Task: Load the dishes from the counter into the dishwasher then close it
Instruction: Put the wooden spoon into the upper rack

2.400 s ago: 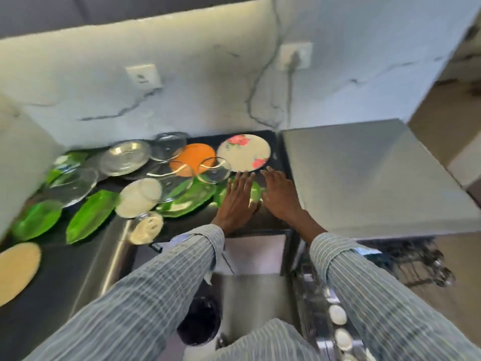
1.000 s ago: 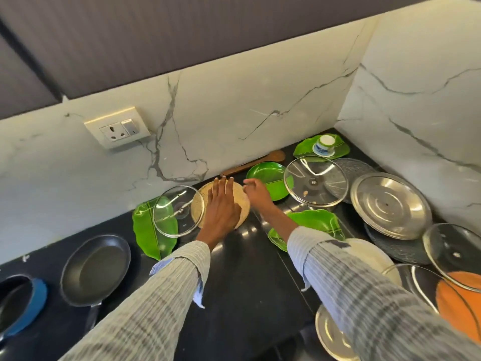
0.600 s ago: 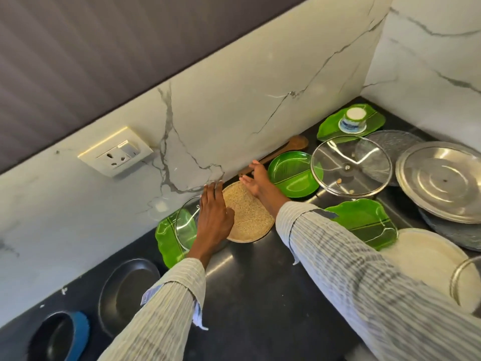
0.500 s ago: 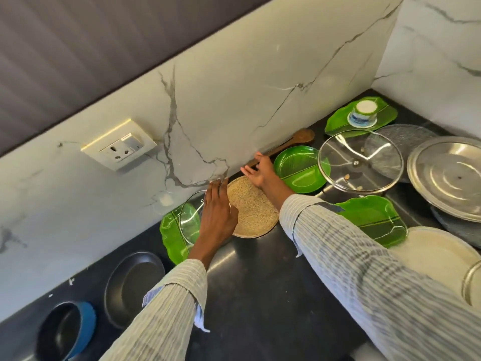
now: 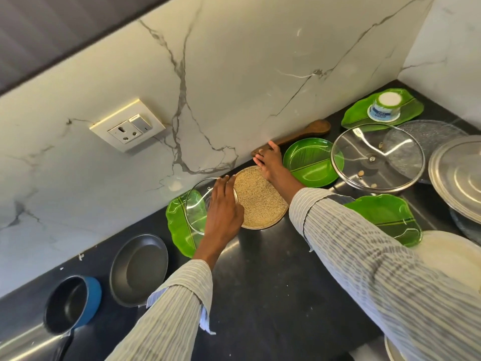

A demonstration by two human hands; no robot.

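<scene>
I see the speckled plate (image 5: 260, 199) between my flat left hand (image 5: 223, 212) and flat right hand (image 5: 270, 162), both touching its rim.

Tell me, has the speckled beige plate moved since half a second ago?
No. The speckled beige plate still lies by the wall between the leaf-shaped green plate and round green plate.

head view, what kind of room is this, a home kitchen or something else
Most likely a home kitchen: a black stone counter against a white marble backsplash with a wall socket, crowded with green leaf-shaped plates, glass pot lids and a grey frying pan.
</scene>
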